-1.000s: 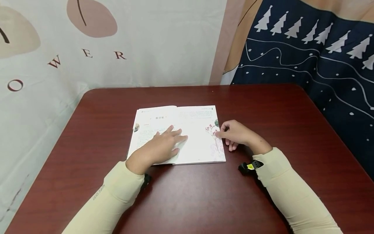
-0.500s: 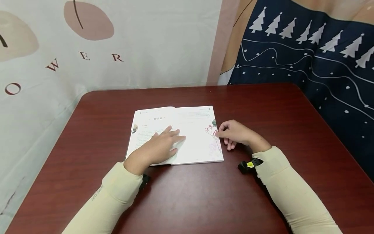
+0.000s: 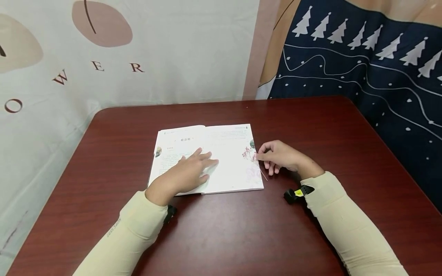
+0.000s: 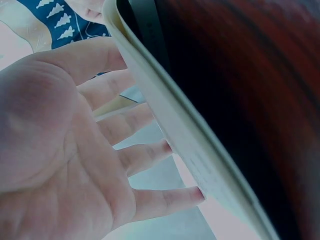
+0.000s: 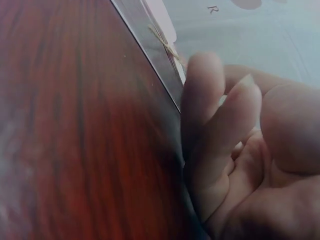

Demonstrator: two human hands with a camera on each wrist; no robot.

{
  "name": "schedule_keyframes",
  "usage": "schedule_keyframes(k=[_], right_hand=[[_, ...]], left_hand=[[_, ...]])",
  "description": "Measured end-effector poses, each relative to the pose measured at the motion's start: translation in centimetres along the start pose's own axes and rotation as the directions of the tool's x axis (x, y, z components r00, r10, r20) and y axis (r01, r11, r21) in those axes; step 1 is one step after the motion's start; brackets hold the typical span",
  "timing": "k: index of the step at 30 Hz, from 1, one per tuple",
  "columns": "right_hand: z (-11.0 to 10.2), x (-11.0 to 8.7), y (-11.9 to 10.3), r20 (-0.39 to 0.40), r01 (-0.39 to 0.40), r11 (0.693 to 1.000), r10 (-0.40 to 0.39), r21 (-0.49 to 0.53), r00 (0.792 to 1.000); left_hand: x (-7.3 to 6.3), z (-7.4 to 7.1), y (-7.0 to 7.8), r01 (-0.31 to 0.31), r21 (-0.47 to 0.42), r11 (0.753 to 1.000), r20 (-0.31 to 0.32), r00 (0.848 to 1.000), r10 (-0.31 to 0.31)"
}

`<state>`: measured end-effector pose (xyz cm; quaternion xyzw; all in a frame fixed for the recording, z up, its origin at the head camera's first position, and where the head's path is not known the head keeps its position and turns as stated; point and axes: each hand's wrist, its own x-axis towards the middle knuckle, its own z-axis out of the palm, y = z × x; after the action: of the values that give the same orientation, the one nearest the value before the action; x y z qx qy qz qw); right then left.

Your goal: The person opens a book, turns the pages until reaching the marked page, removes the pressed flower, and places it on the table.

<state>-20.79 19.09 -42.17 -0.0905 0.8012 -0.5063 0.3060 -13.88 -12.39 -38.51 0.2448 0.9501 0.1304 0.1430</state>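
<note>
An open book (image 3: 228, 172) lies on the table with printed text on both pages. My left hand (image 3: 186, 173) rests on it with fingers spread across the left page and the fold; the left wrist view shows its palm and straight fingers (image 4: 135, 120) against the pages. At the right page's outer edge, my right hand (image 3: 284, 158) pinches a thin sprig of small pink flowers (image 3: 249, 153) between thumb and forefinger. The sprig's stem sticks out past the page edge. In the right wrist view, the other fingers (image 5: 202, 80) are curled and hide the pinch.
The dark red wooden table (image 3: 221, 237) extends around the book on all sides. Behind it hangs a pale cloth (image 3: 193, 50) with letters, and a navy cloth (image 3: 331, 65) with white trees hangs at the right. Black wrist devices (image 3: 291, 195) sit under both sleeves.
The flower sprig has slid slightly right with my right hand, so its stem now crosses the page edge. My left hand stays on the book. The head view has shifted a little.
</note>
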Motion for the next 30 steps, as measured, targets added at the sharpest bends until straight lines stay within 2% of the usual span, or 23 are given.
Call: schedule_keyframes(k=[4,12,30], right_hand=[[0.0,-0.1,-0.2,-0.018,0.012,1.000,-0.012,0.002,1.000],[-0.9,-0.5,-0.4,-0.113,0.030,1.000,-0.029,0.008,0.993],[-2.2,-0.7,0.0,-0.194,0.012,0.999,-0.003,0.043,0.981]], left_hand=[[0.0,0.0,-0.1,0.001,0.010,1.000,-0.009,1.000,-0.001],[0.1,0.0,-0.1,-0.004,-0.004,1.000,-0.007,1.000,0.004],[0.2,0.1,-0.1,0.017,0.002,1.000,0.015,1.000,-0.017]])
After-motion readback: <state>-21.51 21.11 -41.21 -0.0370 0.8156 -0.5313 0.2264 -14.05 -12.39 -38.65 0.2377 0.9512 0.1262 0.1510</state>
